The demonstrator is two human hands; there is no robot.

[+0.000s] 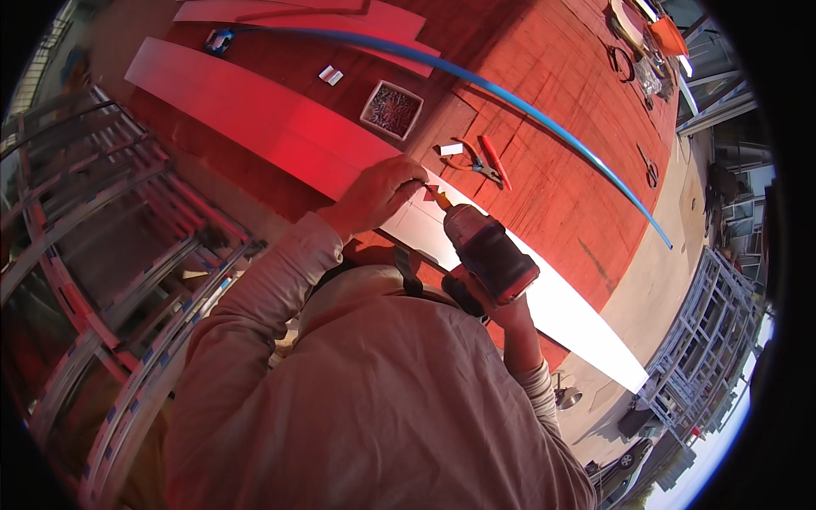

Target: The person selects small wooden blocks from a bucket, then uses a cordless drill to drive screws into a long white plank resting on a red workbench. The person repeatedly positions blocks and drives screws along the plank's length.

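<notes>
My right hand (501, 310) grips the handle of a cordless drill (491, 255), dark with a pale nose. Its chuck end points up and left, close to the fingertips of my left hand (382, 194). Those fingers are pinched together beside the drill's tip, and whatever is between them is too small to make out. Under both hands lies a long, flat white strip (586, 327), running from upper left to lower right. A small dark red patch (432, 194) shows on the strip by the bit.
Beyond the strip are an open box of screws (391, 109), orange-handled pliers (478, 161), a red stick-shaped tool (495, 161) and a small white block (450, 150). A blue tube (527, 109) arches across the red tabletop (569, 187). Scissors (648, 166) lie far right; metal frames (110, 280) stand left.
</notes>
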